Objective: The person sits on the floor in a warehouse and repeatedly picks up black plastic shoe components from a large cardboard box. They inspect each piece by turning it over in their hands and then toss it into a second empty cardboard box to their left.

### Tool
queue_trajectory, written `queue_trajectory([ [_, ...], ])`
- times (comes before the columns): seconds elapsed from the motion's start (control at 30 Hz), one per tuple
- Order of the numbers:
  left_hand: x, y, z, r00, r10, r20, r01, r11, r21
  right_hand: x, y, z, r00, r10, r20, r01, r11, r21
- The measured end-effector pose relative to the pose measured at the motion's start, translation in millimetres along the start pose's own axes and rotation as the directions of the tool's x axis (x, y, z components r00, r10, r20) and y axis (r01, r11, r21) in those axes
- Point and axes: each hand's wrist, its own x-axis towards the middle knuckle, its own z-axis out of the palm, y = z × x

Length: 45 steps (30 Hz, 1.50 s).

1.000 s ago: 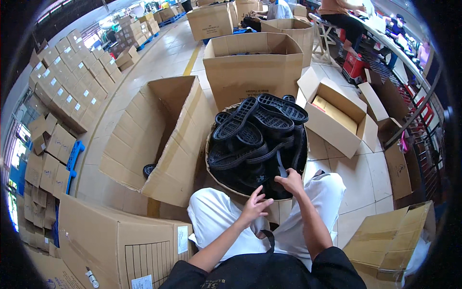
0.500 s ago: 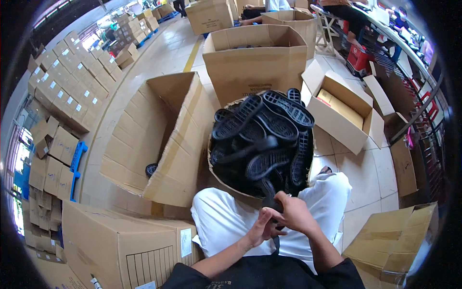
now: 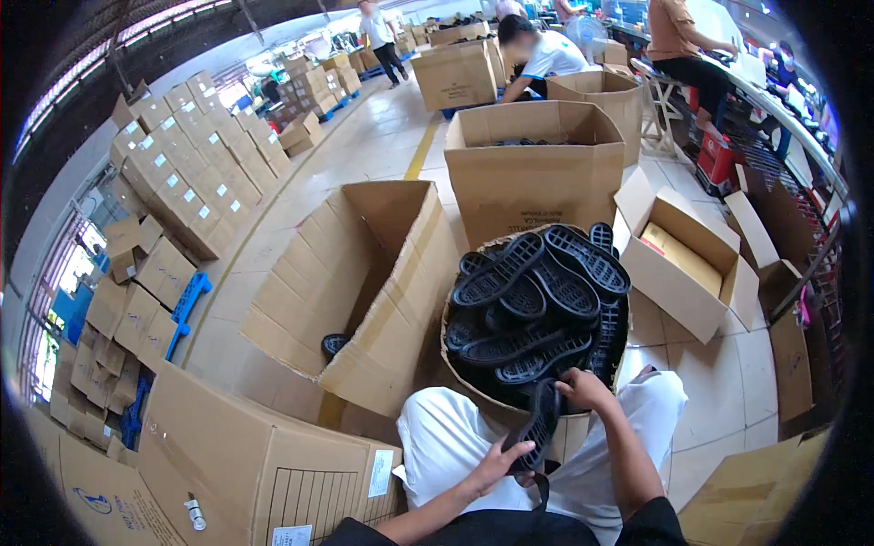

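A black shoe sole (image 3: 543, 420) with a gridded face is held slanting over my lap. My left hand (image 3: 496, 466) is closed round its near end. At the far end my right hand (image 3: 584, 389) pinches its edge. Just beyond my knees, a round-sided cardboard container (image 3: 445, 320) is heaped with more black soles (image 3: 496, 273), lying at different angles. A dark strap (image 3: 543, 491) hangs below the held sole, partly hidden by my hand and shirt.
Left of the heap stands a tall open carton (image 3: 391, 300) with one sole (image 3: 334, 345) inside. A large open carton (image 3: 537, 182) blocks the far side; a smaller flapped box (image 3: 683, 255) sits right. Closed cartons (image 3: 228, 437) flank me. A person (image 3: 551, 56) bends beyond.
My view has tilted up, showing more of the room and people. The held sole is now raised with its gridded face visible, and my right hand has moved to its far end.
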Motion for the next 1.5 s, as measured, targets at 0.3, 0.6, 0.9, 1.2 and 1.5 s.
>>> queue_trajectory([
  [0.3,-16.3,30.6,19.3,0.972,0.233,0.025,-0.232,0.945,0.228,-5.4,-15.0,-15.7,0.989,0.04,-0.141,0.006,0.95,0.312],
  [0.6,-16.0,43.1,31.6,0.959,0.275,0.064,-0.28,0.9,0.335,19.0,0.8,0.2,0.972,0.104,-0.211,0.144,0.444,0.885],
  [0.9,-11.8,44.1,34.2,0.995,0.081,0.055,-0.097,0.889,0.448,20.1,-6.5,-1.6,0.971,0.192,-0.14,0.057,0.382,0.922],
  [1.2,-7.7,29.9,28.8,0.95,0.308,0.053,-0.282,0.769,0.574,17.9,-26.6,-2.3,0.946,0.23,-0.229,0.125,0.391,0.912],
  [1.5,-13.8,35.4,36.5,0.947,0.31,0.084,-0.283,0.683,0.673,25.9,-2.8,3.5,0.96,0.254,0.114,-0.155,0.146,0.977],
])
